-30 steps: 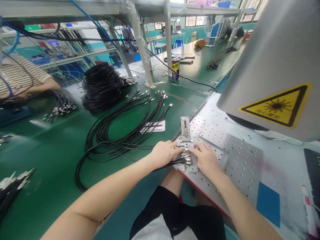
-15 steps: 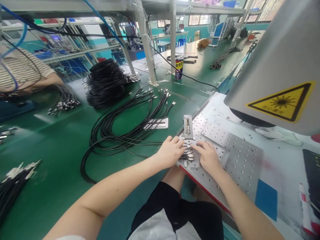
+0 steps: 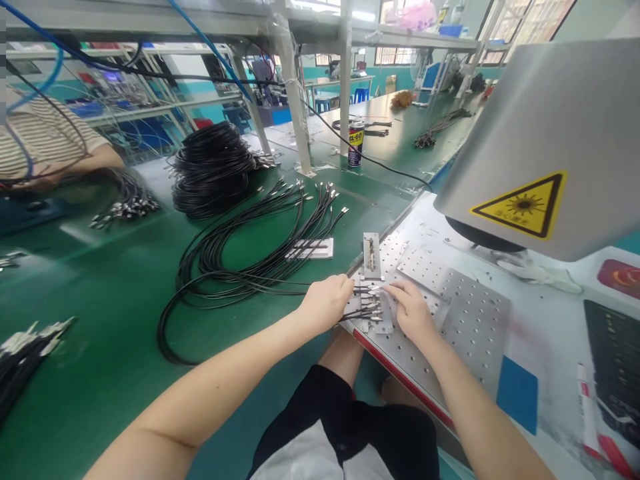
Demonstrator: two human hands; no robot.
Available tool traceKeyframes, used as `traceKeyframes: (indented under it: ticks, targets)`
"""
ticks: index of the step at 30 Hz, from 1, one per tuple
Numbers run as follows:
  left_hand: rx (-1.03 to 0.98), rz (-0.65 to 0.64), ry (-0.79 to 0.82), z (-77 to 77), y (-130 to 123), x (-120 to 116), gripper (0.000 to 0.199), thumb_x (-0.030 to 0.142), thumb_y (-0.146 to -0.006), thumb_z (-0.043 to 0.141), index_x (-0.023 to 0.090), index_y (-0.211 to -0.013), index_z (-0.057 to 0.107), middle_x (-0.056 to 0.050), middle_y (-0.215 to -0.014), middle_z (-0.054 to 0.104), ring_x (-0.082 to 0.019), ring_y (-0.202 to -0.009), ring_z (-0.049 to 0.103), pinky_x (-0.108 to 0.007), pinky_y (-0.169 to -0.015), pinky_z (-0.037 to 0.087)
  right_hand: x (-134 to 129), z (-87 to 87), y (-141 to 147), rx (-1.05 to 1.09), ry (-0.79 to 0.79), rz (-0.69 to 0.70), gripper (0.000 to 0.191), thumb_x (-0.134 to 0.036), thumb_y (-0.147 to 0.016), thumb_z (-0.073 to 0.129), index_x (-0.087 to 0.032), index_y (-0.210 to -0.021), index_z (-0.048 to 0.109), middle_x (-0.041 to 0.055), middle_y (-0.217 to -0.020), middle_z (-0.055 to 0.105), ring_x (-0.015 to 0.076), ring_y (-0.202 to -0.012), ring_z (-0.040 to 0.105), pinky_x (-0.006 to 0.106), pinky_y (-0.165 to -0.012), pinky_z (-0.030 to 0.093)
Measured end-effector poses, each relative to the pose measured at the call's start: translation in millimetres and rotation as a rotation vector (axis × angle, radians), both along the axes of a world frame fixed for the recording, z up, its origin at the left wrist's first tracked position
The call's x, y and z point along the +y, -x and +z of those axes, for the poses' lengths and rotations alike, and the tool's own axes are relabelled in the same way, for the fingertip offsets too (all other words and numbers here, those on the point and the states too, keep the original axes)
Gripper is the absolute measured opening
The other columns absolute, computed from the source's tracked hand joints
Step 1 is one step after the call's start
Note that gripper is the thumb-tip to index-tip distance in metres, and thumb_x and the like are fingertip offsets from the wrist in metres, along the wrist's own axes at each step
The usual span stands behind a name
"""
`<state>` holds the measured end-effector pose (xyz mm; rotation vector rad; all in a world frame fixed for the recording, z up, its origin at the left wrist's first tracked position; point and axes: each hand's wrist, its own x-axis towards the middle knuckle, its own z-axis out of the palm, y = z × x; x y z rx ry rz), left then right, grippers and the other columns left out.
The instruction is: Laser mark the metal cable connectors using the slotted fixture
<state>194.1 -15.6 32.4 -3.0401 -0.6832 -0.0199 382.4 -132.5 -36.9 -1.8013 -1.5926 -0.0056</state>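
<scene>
My left hand is closed around black cables at the left edge of the perforated metal plate. From it, the cables' silver connector ends lie side by side across a small metal fixture. My right hand comes from the other side, thumb and forefinger pinched at the tip of an upper connector. Behind the hands stands a slotted metal block. The loose bundle of black cables curves over the green table to the left, partly across another slotted plate.
A grey machine head with a yellow warning triangle overhangs the plate at right. Coiled cables, a spray can and shelf posts stand behind. A keyboard and marker lie right. A co-worker's striped sleeve shows far left.
My left hand has drawn slightly left, uncovering more of the cables and connectors. My right fingers have come together at a connector tip. The view has tilted slightly.
</scene>
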Motion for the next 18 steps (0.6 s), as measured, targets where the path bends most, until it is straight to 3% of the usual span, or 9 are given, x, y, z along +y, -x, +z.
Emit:
traceKeyframes:
  ticks: [4,9,14,18]
  targets:
    - [0.086,-0.057,-0.046,-6.2,-2.4,0.9,0.016,0.005,-0.081,0.038,0.014,-0.088,0.049,-0.007,-0.087,0.054,-0.02,-0.08,0.051,-0.025,-0.056,0.039,-0.2,0.2,-0.5,-0.027,-0.021,0.011,0.051,0.003,-0.07,0.032,-0.021,-0.103,0.063,0.0072,-0.097,0.054,0.0192,-0.093,0.052,0.038,-0.083,0.046]
    - [0.103,-0.117,-0.055,-11.7,-4.5,0.7,0.015,0.007,-0.082,0.037,0.014,-0.087,0.05,-0.008,-0.088,0.054,-0.021,-0.081,0.05,-0.028,-0.061,0.041,-5.6,4.0,-0.6,-0.094,0.04,0.046,0.057,0.004,-0.067,0.031,-0.025,-0.103,0.065,0.0065,-0.107,0.054,0.0192,-0.094,0.053,0.038,-0.083,0.047]
    - [0.126,-0.079,-0.046,-12.5,-9.4,0.8,0.017,0.007,-0.082,0.037,0.013,-0.089,0.051,-0.009,-0.088,0.055,-0.021,-0.081,0.05,-0.028,-0.061,0.041,-10.2,11.1,3.6,-0.23,0.136,0.064,0.061,0.007,-0.063,0.031,-0.025,-0.101,0.067,0.0076,-0.11,0.056,0.0221,-0.1,0.05,0.04,-0.084,0.046]
    - [0.106,-0.113,-0.015,-13.6,-9.7,0.8,0.025,0.015,-0.088,0.035,0.021,-0.106,0.051,-0.007,-0.09,0.055,-0.018,-0.08,0.05,-0.025,-0.058,0.039,-8.2,14.6,10.1,-0.283,0.159,0.022,0.053,0.005,-0.068,0.034,-0.022,-0.099,0.067,0.0102,-0.105,0.057,0.0241,-0.097,0.05,0.042,-0.083,0.045]
